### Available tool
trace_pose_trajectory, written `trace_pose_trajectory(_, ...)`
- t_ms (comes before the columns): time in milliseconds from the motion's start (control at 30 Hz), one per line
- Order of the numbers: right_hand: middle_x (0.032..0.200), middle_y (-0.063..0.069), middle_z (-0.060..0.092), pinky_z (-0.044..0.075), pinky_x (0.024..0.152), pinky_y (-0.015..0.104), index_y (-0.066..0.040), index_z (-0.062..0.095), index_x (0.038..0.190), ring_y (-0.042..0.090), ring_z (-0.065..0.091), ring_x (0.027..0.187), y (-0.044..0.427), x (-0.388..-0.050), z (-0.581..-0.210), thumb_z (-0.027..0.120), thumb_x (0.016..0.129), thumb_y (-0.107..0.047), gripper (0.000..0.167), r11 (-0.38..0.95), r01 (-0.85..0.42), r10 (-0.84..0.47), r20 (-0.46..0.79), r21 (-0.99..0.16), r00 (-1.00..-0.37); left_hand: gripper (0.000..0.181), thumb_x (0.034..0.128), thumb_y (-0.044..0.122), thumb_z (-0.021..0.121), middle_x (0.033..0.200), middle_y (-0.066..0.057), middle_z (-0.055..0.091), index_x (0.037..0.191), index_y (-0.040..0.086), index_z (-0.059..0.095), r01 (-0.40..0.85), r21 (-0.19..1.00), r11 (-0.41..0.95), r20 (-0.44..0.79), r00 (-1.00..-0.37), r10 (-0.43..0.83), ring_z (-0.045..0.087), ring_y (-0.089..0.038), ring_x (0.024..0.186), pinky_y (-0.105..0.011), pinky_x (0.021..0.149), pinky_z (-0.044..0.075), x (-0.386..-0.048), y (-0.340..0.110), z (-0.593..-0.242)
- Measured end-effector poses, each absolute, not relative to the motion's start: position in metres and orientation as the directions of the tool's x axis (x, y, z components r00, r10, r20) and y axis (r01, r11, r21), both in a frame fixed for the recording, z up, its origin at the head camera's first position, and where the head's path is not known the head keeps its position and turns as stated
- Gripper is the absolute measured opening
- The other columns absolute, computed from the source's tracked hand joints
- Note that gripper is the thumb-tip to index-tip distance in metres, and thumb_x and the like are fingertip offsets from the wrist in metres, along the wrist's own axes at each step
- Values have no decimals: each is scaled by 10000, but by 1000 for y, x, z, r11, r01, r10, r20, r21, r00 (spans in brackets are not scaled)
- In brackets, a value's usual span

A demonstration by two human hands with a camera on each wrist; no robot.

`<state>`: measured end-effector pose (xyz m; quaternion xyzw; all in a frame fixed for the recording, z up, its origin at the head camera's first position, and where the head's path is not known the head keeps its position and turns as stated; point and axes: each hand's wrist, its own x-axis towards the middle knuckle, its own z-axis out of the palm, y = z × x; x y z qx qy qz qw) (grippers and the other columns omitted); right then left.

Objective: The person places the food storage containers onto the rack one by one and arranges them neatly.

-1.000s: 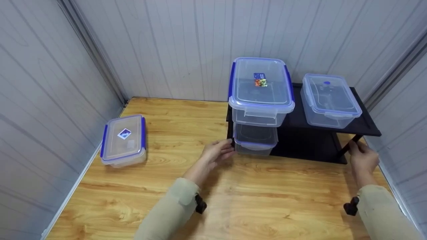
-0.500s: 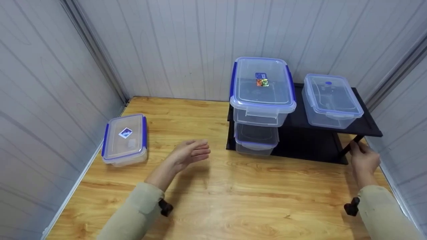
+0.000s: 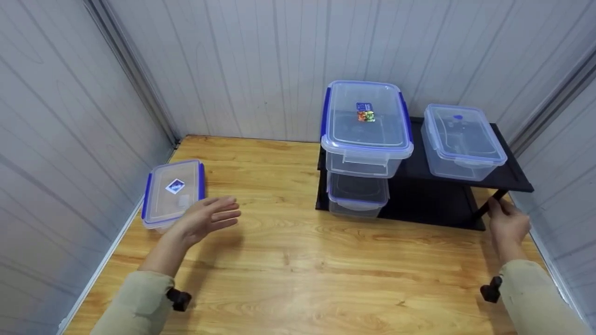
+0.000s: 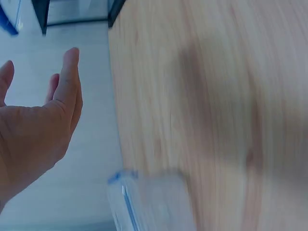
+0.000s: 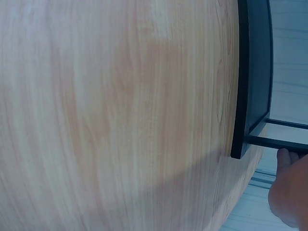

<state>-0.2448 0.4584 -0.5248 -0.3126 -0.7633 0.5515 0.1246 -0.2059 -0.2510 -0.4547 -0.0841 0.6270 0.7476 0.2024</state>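
Black two-tier rack (image 3: 428, 204): standing on the wood-grain surface (image 3: 298, 279), right of centre, near the back wall (image 3: 242, 56). Right hand (image 3: 508, 226) at its front right post (image 3: 482, 211), grip closed round the post; fingertips partly hidden. Left hand (image 3: 207, 221) raised over the surface, grip wide, fingers extended, holding nothing. Nearest to it: clear lidded box with blue side clips (image 3: 170, 193), lying flat at far left; left wrist view shows hand and box apart. Upper shelf: large blue-clipped box (image 3: 368, 132) left, plain clear box (image 3: 464, 135) right, well separated. Lower shelf: small clear box (image 3: 357, 199) at left end, beneath the large one.
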Motion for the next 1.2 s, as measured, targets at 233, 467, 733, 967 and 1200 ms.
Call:
trace_pose_trajectory(233, 1055, -198, 751, 464, 1128, 195, -123, 562, 1514, -146, 649, 815, 458, -242, -522, 692, 1038, -392, 562, 125, 297, 608, -164, -947, -777, 448, 1093, 209, 637, 1203, -79, 735, 1422, -46, 471, -366, 910, -195, -339, -927, 158, 739, -196, 1122, -366, 1056, 588, -195, -298, -443)
trace_pose_trajectory(467, 1256, -95, 708, 458, 1136, 201, -152, 562, 1517, -58, 702, 1062, 458, -241, -521, 706, 1025, -416, 576, 96, 317, 604, -198, -944, -772, 303, 1096, 220, 629, 1113, -13, 760, 1314, 30, 536, -353, 905, -238, -342, -936, 88, 761, -163, 1064, -323, 1005, 610, -188, -340, -436)
trace_pose_trajectory(733, 1319, -25, 676, 507, 1017, 127, -146, 575, 1505, -113, 696, 902, 457, -243, -522, 717, 1023, -388, 558, 79, 303, 614, -194, -950, -766, 134, 1093, 182, 620, 1063, -9, 774, 1051, 125, 734, -376, 838, -395, -397, -917, 31, 773, -170, 1029, -324, 963, 629, -179, -387, -437)
trace_pose_trajectory(967, 1533, 104, 531, 497, 1039, 144, -147, 542, 1530, 65, 658, 1234, 457, -243, -522, 708, 1028, -383, 579, 41, 303, 609, -216, -952, -763, 186, 1091, 178, 617, 1073, -44, 769, 1023, 101, 772, -350, 786, -510, -387, -921, 37, 777, -214, 1028, -348, 975, 628, -173, -408, -438)
trace_pose_trajectory(1200, 1442, 3, 622, 439, 1192, 274, -174, 528, 1549, 30, 654, 1243, 457, -242, -522, 668, 1039, -447, 594, 133, 343, 600, -200, -930, -775, 214, 1095, 227, 611, 1085, -43, 773, 1022, 101, 768, -322, 752, -575, -381, -924, 20, 774, -234, 1038, -353, 986, 625, -169, -421, -446)
